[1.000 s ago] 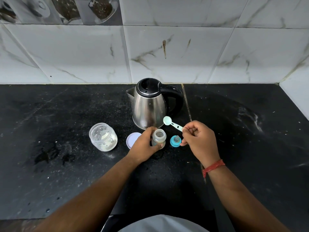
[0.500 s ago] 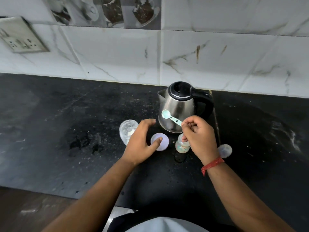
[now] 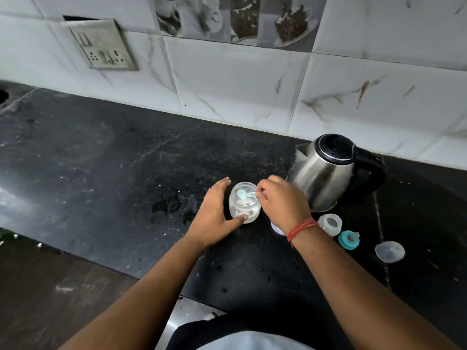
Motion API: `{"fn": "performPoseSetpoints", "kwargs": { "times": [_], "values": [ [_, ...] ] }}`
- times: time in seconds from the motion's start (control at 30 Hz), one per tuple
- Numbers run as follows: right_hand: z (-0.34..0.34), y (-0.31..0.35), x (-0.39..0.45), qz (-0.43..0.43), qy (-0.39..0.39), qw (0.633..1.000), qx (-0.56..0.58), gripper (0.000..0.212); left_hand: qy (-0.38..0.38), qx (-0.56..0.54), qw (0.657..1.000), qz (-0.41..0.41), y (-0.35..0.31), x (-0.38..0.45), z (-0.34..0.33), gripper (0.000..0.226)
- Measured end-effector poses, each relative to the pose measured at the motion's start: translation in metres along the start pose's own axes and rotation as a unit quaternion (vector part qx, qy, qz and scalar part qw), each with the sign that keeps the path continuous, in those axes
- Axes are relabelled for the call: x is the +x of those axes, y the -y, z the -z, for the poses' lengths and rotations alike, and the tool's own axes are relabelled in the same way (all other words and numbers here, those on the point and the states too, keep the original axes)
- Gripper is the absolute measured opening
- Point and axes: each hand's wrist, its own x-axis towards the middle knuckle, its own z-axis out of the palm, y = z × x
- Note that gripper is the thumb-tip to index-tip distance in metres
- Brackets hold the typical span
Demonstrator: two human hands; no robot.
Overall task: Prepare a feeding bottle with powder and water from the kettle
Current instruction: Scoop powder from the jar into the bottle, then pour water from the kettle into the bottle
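Note:
A clear jar of white powder (image 3: 243, 207) stands open on the black counter (image 3: 126, 173). My left hand (image 3: 214, 213) wraps around its left side and front. My right hand (image 3: 280, 200) pinches the handle of a pale teal scoop (image 3: 243, 194), whose bowl is down inside the jar's mouth. The small feeding bottle (image 3: 329, 224) stands open to the right of my right wrist, in front of the steel kettle (image 3: 326, 173). The teal teat ring (image 3: 348, 239) and a clear dome cap (image 3: 389, 251) lie further right.
The jar's white lid (image 3: 276, 229) lies mostly hidden under my right wrist. A wall socket plate (image 3: 102, 45) sits on the tiled backsplash at left. Wet smears and powder specks mark the counter left of the jar. The counter's front edge runs diagonally at lower left.
The view has swung left. My left hand moved from the lid area to grip the powder jar. My right hand carried the scoop from above the bottle into the jar.

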Motion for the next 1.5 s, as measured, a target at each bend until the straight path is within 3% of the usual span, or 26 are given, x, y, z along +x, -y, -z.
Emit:
{"fn": "performPoseSetpoints", "kwargs": {
  "times": [0.17,0.33,0.57,0.83,1.07,1.3,1.4,1.5],
  "values": [
    [-0.015,0.014,0.018,0.032,0.064,0.99,-0.117,0.007,0.027,-0.006,1.0,-0.004,0.007,0.005,-0.002,0.103],
    [-0.018,0.019,0.027,0.04,0.086,0.986,-0.138,0.017,0.038,-0.022,0.999,-0.016,0.008,0.008,-0.002,0.101],
    [-0.002,0.006,0.012,-0.012,-0.021,1.0,0.02,0.019,-0.013,-0.036,0.995,-0.088,0.0,0.013,0.002,0.083],
    [0.027,-0.047,-0.028,-0.11,-0.182,0.969,0.124,0.017,-0.022,-0.032,0.98,-0.195,-0.046,0.033,-0.017,0.067],
    [0.047,-0.103,-0.057,-0.174,-0.229,0.946,0.148,0.016,0.039,-0.056,0.978,-0.199,-0.077,0.037,-0.061,0.067],
    [0.067,-0.157,-0.067,-0.241,-0.294,0.899,0.219,0.018,0.125,-0.07,0.982,-0.127,-0.092,0.037,-0.108,0.065],
    [0.069,-0.181,-0.06,-0.272,-0.284,0.886,0.245,0.027,0.143,-0.066,0.981,-0.112,-0.095,0.039,-0.121,0.063],
    [0.068,-0.202,-0.049,-0.28,-0.222,0.894,0.269,0.043,0.178,-0.067,0.976,-0.105,-0.098,0.045,-0.132,0.067]
  ]
}}
